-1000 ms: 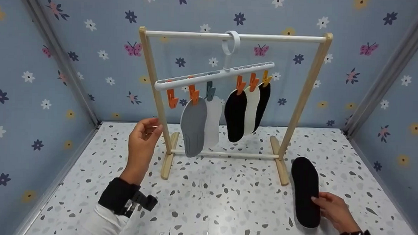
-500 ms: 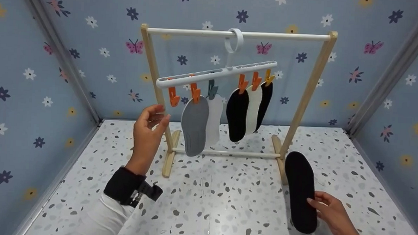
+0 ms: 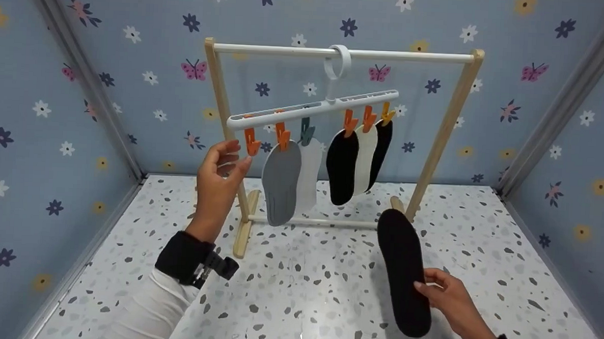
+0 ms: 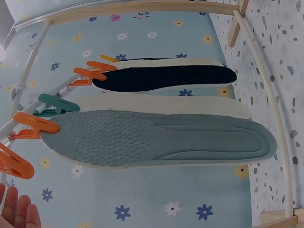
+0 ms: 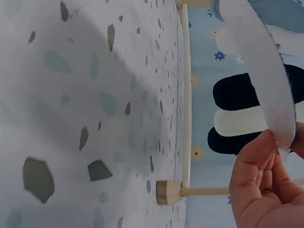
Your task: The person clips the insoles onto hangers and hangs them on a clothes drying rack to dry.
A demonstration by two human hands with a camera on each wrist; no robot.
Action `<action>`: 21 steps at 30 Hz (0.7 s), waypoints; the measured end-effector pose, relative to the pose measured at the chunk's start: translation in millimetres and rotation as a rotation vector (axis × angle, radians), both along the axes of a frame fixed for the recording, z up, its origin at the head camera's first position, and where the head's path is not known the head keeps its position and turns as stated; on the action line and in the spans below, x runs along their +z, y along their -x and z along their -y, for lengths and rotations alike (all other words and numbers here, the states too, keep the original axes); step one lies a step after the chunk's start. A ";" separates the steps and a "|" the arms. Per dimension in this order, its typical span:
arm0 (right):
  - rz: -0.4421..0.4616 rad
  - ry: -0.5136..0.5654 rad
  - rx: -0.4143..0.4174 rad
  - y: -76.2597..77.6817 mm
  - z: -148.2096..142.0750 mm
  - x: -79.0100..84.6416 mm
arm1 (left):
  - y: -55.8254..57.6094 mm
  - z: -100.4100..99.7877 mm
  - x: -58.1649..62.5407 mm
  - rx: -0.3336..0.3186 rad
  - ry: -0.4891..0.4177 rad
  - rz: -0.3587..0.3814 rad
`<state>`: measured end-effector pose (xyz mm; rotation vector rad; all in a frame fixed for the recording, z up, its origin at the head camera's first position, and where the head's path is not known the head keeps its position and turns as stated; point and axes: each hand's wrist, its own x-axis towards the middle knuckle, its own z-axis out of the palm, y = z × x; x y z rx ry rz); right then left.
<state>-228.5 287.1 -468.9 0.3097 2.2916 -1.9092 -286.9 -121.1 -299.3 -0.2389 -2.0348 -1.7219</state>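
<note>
My right hand (image 3: 451,301) pinches the edge of a black insole (image 3: 404,273), held up over the speckled surface; its pale underside (image 5: 270,71) faces the right wrist camera. Beside the leftmost orange clothespin (image 3: 252,143) is my left hand (image 3: 219,176), fingers loosely bent and thumb tip right at the clip's lower end. Nothing hangs from that clothespin. In the left wrist view, my left fingertips (image 4: 19,211) show just below it. Along the white hanger (image 3: 284,115), other clips hold a grey insole (image 3: 282,184), a white insole (image 3: 308,175), a black insole (image 3: 342,166) and several more.
A wooden rack (image 3: 446,130) stands on the speckled surface (image 3: 296,291), and the hanger hooks over its white top rail (image 3: 414,56). The rack's left post (image 3: 218,94) rises behind my left hand. Flower-patterned walls (image 3: 52,179) enclose the back and both sides.
My left hand has risen and moved right, up to the leftmost orange clothespin. My right hand has carried the black insole leftward, in front of the rack's right foot.
</note>
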 end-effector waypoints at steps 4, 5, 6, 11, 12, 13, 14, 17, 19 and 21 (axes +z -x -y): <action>-0.076 0.042 0.103 1.0 14.2 5.0 | 6.6 -0.4 -5.4 -0.009 -0.021 -0.014; -0.093 0.056 0.129 1.2 17.6 5.5 | 9.9 0.3 -8.5 -0.007 -0.028 -0.019; -0.106 0.074 0.156 1.4 20.6 5.7 | 14.0 1.5 -12.1 -0.004 -0.033 -0.025; -0.152 0.100 0.207 0.9 37.6 5.6 | 24.2 6.3 -21.5 -0.002 -0.042 -0.047; -0.155 0.101 0.210 0.9 40.7 5.8 | 23.9 6.5 -20.9 -0.003 -0.040 -0.046; -0.158 0.102 0.211 0.9 43.7 6.3 | 23.5 6.7 -20.1 -0.004 -0.039 -0.044; -0.160 0.104 0.213 1.1 46.6 6.8 | 23.1 6.9 -19.3 -0.006 -0.041 -0.047; -0.173 0.108 0.228 1.6 54.4 9.3 | 22.0 7.5 -16.7 -0.009 -0.045 -0.051; -0.178 0.111 0.243 2.0 59.0 11.4 | 21.4 7.9 -15.0 -0.011 -0.047 -0.054; -0.180 0.115 0.258 2.5 63.2 13.6 | 20.8 8.3 -13.8 -0.016 -0.046 -0.055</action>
